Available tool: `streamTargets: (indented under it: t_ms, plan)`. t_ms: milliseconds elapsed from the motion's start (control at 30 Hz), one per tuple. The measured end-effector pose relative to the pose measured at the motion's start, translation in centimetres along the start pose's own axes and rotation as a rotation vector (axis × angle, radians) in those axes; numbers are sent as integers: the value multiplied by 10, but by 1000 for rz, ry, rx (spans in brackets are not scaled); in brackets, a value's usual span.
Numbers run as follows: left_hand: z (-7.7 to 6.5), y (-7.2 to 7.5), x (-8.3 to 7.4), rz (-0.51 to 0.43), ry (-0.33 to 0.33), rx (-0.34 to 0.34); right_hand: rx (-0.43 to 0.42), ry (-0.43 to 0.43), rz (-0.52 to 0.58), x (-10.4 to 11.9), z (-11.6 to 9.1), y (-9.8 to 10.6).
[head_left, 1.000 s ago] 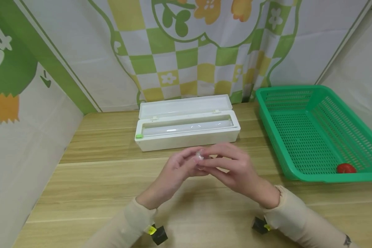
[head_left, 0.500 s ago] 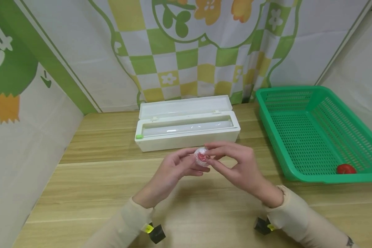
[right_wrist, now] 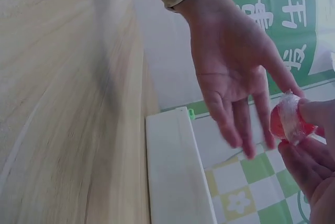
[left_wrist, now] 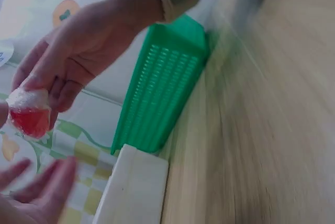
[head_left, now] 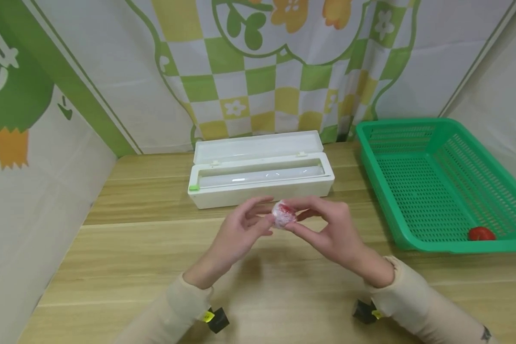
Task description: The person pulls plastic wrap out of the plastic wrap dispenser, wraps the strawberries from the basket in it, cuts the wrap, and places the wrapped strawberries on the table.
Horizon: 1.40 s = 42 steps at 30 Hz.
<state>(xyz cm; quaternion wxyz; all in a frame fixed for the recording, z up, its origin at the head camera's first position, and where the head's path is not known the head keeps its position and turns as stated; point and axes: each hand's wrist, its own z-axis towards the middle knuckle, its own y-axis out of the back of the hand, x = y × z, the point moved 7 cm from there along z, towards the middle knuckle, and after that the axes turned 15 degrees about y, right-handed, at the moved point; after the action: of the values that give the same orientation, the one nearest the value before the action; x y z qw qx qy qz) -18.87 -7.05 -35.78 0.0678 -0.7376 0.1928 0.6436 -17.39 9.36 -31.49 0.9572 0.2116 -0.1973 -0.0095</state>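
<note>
A small round red thing wrapped in crinkled cling film (head_left: 283, 214) is held up over the table. My right hand (head_left: 333, 229) pinches it between thumb and fingertips; in the right wrist view the film forms a whitish band across the red thing (right_wrist: 287, 119). The left hand (head_left: 236, 234) is on its other side, thumb tip touching it. In the right wrist view the left hand's (right_wrist: 235, 72) other fingers extend loosely away from it. Behind the hands stands a white cling film box (head_left: 262, 195), its lid raised and a film roll (head_left: 260, 177) inside.
A green plastic basket (head_left: 384, 200) stands at the right, with a glossy red tomato-like piece (head_left: 481, 233) in its near right corner. A small green slider (head_left: 193, 188) sits at the film box's left end. A patterned curtain (head_left: 260, 81) hangs behind the wooden table (head_left: 146, 258).
The wrapped red thing has been turned between the hands and shows more plainly than a second ago. My left fingers have loosened and spread, leaving the thumb against it. The right hand keeps its pinch.
</note>
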Motion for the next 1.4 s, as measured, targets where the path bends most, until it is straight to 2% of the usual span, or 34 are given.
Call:
streamTargets:
  t_ms: [67, 167, 233, 400, 467, 533, 633, 700, 900, 1100, 1267, 1400]
  plan:
    - [-4, 4, -7, 38, -137, -52, -2, -55, 49, -3, -1, 0]
    - [-11, 4, -18, 108, -343, -72, 5, -106, 108, -6, -3, -2]
    - [-16, 2, -24, 199, -449, -91, 6, -134, 138, -8, -4, -2]
    - [-25, -3, -35, 416, -674, -214, 20, -213, 229, -10, -7, -5]
    - [-29, -5, -39, 463, -752, -245, 20, -246, 265, -11, -8, -7]
    - [-30, -7, -40, 500, -801, -260, 6, -275, 285, -12, -8, -8]
    - [-30, -9, -40, 533, -823, -266, -37, -316, 274, -12, -10, -7]
    - [-30, -9, -40, 542, -817, -272, -58, -310, 230, -12, -9, -6]
    - [-31, -8, -41, 525, -794, -288, -49, -169, 81, -4, -5, -3]
    - [-31, -5, -40, 474, -738, -299, -2, -67, 42, 3, -1, -4]
    - [-28, -3, -38, 418, -683, -260, 28, -23, 21, 4, 1, -4]
    - [-25, -2, -35, 418, -640, -211, 54, -5, 30, 4, 1, -4]
